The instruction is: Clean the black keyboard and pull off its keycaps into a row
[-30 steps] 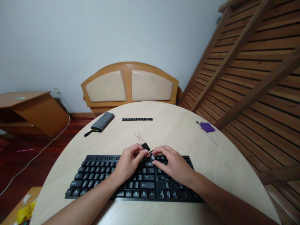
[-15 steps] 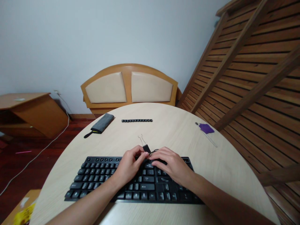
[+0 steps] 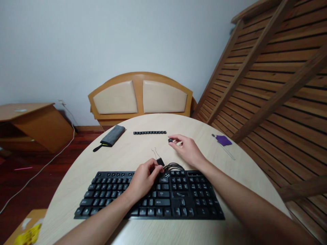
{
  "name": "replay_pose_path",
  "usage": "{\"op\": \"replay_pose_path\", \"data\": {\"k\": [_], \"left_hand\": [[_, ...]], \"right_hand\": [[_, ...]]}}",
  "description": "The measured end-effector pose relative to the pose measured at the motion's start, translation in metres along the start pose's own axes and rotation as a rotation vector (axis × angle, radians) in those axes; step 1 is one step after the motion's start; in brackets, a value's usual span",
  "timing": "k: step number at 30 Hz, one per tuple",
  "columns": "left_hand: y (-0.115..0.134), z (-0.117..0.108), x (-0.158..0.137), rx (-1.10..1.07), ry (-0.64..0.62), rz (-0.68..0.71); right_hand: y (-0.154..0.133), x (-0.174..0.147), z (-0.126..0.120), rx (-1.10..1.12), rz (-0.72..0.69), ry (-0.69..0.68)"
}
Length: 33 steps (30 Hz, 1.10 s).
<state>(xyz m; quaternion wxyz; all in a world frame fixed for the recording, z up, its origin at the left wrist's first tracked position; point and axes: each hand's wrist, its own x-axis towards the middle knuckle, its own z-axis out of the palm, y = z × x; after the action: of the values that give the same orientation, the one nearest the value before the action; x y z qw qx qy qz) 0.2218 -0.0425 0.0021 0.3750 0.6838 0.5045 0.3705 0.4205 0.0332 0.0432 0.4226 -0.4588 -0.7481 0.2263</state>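
My left hand (image 3: pixel 144 177) is closed around a keycap puller (image 3: pixel 160 162), a black handle with two thin wire prongs pointing away from me. It hovers over the upper edge of a black keyboard (image 3: pixel 163 203). Between the thumb and fingertips of my right hand (image 3: pixel 187 149) is a small black keycap (image 3: pixel 170 140), held above the table beyond the keyboard. A row of several black keycaps (image 3: pixel 150 132) lies farther back, just left of that hand. The keyboard's coiled black cable (image 3: pixel 176 166) rests at its back edge, close to my left fingertips.
On the round table (image 3: pixel 122 160) lie a grey pouch (image 3: pixel 113 135) at the left and a purple cloth (image 3: pixel 223 140) with a thin brush (image 3: pixel 226 151) at the right. A headboard (image 3: pixel 140 95) stands behind; wooden slats (image 3: pixel 276 85) lean at the right.
My right hand has moved from the keyboard's back edge up and away toward the keycap row, carrying a keycap. My left hand stays near the same place with the puller.
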Motion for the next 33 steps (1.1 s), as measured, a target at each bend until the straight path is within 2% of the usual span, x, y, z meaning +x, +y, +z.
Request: {"op": "replay_pose_path", "data": {"k": [5,9,13,18,26,33], "left_hand": [[-0.001,0.0,0.0,0.022,-0.004,-0.005],[0.0,0.0,-0.001,0.038,-0.007,-0.01],[0.001,0.0,-0.001,0.054,-0.009,-0.007],[0.001,0.0,-0.001,0.042,-0.013,-0.006],[0.002,-0.001,-0.001,0.04,-0.012,-0.008],[0.002,-0.001,-0.002,0.042,-0.014,-0.01]], "right_hand": [[0.001,0.074,0.007,-0.057,-0.069,0.146],[0.018,0.108,0.023,-0.211,-0.033,0.231],[0.054,0.103,0.041,-0.311,0.017,0.266],[0.088,0.087,0.044,-0.376,0.045,0.177],[0.108,0.085,0.044,-0.493,0.18,0.087],[0.109,0.085,0.05,-0.55,0.192,0.014]]}}
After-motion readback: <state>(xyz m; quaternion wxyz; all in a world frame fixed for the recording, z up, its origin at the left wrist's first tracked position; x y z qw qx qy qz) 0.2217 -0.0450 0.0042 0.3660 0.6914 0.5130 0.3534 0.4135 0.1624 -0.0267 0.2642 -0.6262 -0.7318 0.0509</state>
